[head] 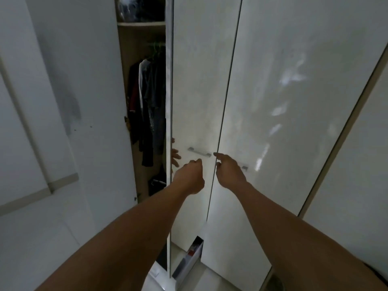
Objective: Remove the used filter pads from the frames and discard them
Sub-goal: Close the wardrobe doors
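Reaching toward white wardrobe doors [273, 101], the left hand [190, 176] is clenched on nothing below a bar handle [199, 152]; the right hand [230, 172] lays released fingers [219, 155] over the next handle [244, 167]; clothes [144, 114] hang left; filter pads are out of view

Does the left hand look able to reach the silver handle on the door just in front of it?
Probably yes. The left hand sits just below the silver handle on the door, fingers curled, with nothing between them. The right hand is at the neighbouring door, out of the way.
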`<state>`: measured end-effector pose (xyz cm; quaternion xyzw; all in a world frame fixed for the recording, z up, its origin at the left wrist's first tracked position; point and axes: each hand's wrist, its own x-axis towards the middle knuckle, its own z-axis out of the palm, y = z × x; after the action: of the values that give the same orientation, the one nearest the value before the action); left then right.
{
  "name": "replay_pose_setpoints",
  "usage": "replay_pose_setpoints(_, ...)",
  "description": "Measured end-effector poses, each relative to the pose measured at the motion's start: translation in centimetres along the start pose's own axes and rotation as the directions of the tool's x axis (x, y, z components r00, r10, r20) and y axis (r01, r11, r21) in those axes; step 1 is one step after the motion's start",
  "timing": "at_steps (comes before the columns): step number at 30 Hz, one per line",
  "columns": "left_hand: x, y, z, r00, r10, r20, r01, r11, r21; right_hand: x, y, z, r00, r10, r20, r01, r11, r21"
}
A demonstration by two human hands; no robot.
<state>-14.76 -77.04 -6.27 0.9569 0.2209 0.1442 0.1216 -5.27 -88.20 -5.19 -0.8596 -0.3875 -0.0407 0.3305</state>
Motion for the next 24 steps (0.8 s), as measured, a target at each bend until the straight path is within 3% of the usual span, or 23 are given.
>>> replay_pose_setpoints(6, -4.4, -1.0, -3.3, 0.987, -0.032, -0.157, 0.023, 0.998, -0.062, -2.6, -4.8, -0.9, 0.996, -0.041, -0.078, 0.047, 0.995, 0.083)
replay_pose_setpoints(10, -5.7, -2.4, -6.5, 0.913, -0.159, -0.375, 0.093, 0.978, -0.189, -1.8, -9.2, -1.6, 0.989, -0.098, -0.108, 0.114, 0.982, 0.154)
replay_pose_setpoints(13, -5.5, -3.3, -8.5, 0.862, -0.235, -0.449, 0.149, 0.964, -0.219, -0.3, -12.4, -2.9, 0.977, -0.142, -0.159, 0.174, 0.962, 0.211)
replay_pose_setpoints(18, -3.2, -4.9, -9.1, 0.913, -0.279, -0.297, 0.158, 0.914, -0.373, 2.5, -15.7, -3.1, 0.955, -0.195, -0.224, 0.252, 0.930, 0.266)
replay_pose_setpoints(24, -0.3, -7.7, -7.5, 0.982, -0.089, -0.169, 0.013, 0.914, -0.406, 4.8, -16.5, 0.5, 0.885, -0.173, -0.431, 0.307, 0.914, 0.265)
